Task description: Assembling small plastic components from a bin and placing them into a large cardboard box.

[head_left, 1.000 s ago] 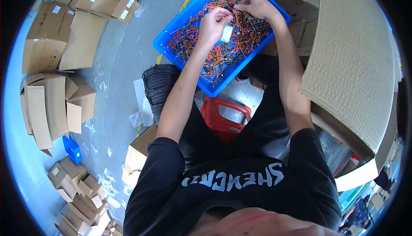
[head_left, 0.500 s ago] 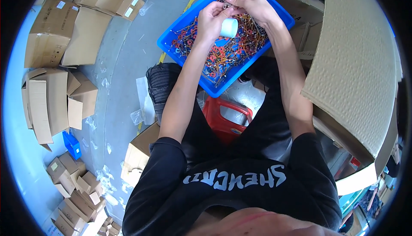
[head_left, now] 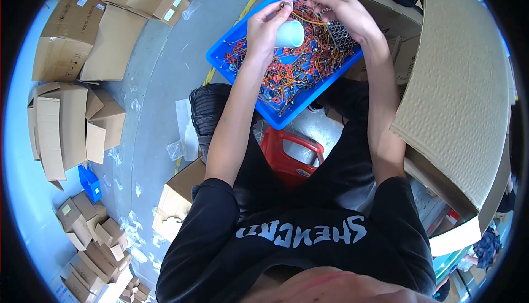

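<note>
A blue plastic tray (head_left: 231, 44) full of small red and orange wired parts (head_left: 297, 77) lies in front of me. My left hand (head_left: 265, 23) is over the tray and holds a small white paper cup (head_left: 290, 33) tipped on its side. My right hand (head_left: 344, 10) is just to the right of it, fingers pinched on a thin orange wire (head_left: 311, 19) that runs toward the cup. A dark block of packed parts (head_left: 340, 36) lies under my right wrist.
A red plastic stool (head_left: 292, 157) is under me. A large corrugated cardboard sheet (head_left: 457, 99) stands at the right. Flattened and folded cardboard boxes (head_left: 71, 115) lie on the grey floor at the left, with a small blue bin (head_left: 89, 183). A black shoe (head_left: 206, 110) is by the tray.
Both hands have risen slightly from the heap of parts. The white cup has come into plain view in my left hand, and my right hand has drawn out a wire.
</note>
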`<state>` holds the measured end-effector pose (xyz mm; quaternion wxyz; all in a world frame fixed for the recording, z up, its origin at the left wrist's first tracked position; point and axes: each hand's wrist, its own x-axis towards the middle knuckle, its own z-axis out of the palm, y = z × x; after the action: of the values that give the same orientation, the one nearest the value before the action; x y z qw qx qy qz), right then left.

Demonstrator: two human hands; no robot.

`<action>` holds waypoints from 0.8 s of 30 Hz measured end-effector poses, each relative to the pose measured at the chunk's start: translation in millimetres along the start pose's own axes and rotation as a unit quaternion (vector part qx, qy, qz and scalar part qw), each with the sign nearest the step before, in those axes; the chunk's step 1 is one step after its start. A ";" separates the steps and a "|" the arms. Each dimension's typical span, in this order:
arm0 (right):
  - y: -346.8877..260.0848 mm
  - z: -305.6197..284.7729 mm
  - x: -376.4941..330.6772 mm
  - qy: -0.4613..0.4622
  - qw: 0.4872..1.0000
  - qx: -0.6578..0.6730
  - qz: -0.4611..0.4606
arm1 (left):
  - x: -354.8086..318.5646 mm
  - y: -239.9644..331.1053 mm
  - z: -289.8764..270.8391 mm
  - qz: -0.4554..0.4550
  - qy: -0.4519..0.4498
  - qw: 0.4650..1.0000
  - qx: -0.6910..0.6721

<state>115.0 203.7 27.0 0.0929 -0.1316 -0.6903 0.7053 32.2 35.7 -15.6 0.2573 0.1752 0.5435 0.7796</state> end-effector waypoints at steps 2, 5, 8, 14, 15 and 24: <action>-4.3 15.5 -4.2 -0.050 0.990 -0.128 0.000 | -0.7 -1.6 -0.4 -0.011 -0.005 0.999 -0.037; -1.7 28.6 -3.1 -0.066 0.991 -0.111 -0.048 | -4.1 0.2 -1.1 -0.044 -0.013 0.997 -0.065; 8.6 26.6 1.1 -0.057 0.984 -0.140 -0.089 | -4.8 5.4 -0.8 -0.091 -0.018 0.992 -0.084; 12.5 38.7 0.8 -0.010 0.968 -0.212 -0.135 | -0.7 4.4 -6.9 -0.036 -0.025 0.990 -0.133; 13.9 39.8 1.4 -0.012 0.968 -0.210 -0.135 | -0.9 4.0 -9.1 -0.055 -0.029 0.985 -0.161; 21.2 -31.3 12.0 0.065 0.977 -0.192 -0.066 | -4.4 -22.9 12.3 -0.043 -0.033 0.998 0.035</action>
<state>114.6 236.6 4.8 0.1569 -0.1472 -0.8124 0.5420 47.4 48.7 -32.7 0.3018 0.1863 0.5689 0.7420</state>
